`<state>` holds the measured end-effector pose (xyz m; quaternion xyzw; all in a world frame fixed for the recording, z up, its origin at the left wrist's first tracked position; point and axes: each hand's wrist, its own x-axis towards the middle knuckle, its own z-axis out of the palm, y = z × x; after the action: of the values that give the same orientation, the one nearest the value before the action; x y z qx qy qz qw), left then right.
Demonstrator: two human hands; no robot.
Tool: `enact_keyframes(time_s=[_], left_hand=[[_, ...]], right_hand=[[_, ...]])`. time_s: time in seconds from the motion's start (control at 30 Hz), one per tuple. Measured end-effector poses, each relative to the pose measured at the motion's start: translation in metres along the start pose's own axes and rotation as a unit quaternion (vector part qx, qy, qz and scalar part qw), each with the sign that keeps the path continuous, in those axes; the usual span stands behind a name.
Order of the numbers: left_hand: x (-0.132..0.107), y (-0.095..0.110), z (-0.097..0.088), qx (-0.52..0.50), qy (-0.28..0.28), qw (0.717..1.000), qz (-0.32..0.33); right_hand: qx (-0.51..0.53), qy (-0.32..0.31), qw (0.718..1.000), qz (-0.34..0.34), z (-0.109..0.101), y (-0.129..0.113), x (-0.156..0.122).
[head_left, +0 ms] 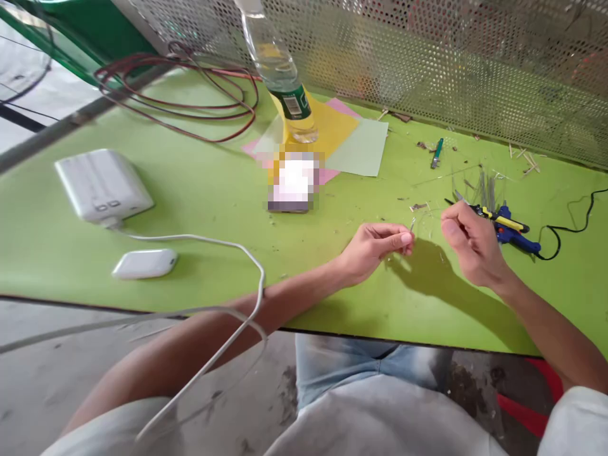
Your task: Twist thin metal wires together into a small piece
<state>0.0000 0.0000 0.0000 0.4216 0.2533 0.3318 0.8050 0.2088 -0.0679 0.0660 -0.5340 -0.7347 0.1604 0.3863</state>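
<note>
My left hand [375,250] pinches a thin pale strand [412,225] between thumb and forefinger, with its tip sticking out past the fingers. My right hand [472,244] hangs just to the right of it, fingertips closed together, and no held thing shows in them. Behind that hand lie yellow-handled pliers [506,217] and a blue glue gun [515,233], with a bunch of thin grey strands [487,190] above them. The gap between my hands is small.
A clear plastic bottle [289,107] stands on coloured paper sheets [332,136] beside a blurred object [294,183]. A white power bank [103,185] and white cable [259,278] lie left. Dark red wire [190,95] is coiled behind; a perforated metal screen [427,57] edges the green table [199,209].
</note>
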Motion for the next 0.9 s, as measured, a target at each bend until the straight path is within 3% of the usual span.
enact_keyframes(time_s=[0.13,0.27,0.7,0.9], left_hand=[[0.002,-0.002,-0.001,-0.028,0.025,0.999,-0.003],[0.003,-0.004,-0.003,-0.041,0.042,0.998,-0.005],[-0.006,0.002,0.004,0.006,0.005,1.0,0.003],[-0.008,0.003,0.003,0.008,0.011,1.0,0.004]], right_hand=[[-0.059,0.036,0.995,-0.076,0.004,0.004,0.003],[-0.076,0.02,0.995,-0.058,0.011,0.008,0.002],[-0.027,0.006,0.999,-0.02,0.02,-0.003,-0.002],[0.056,-0.029,0.996,0.068,0.02,-0.006,-0.004]])
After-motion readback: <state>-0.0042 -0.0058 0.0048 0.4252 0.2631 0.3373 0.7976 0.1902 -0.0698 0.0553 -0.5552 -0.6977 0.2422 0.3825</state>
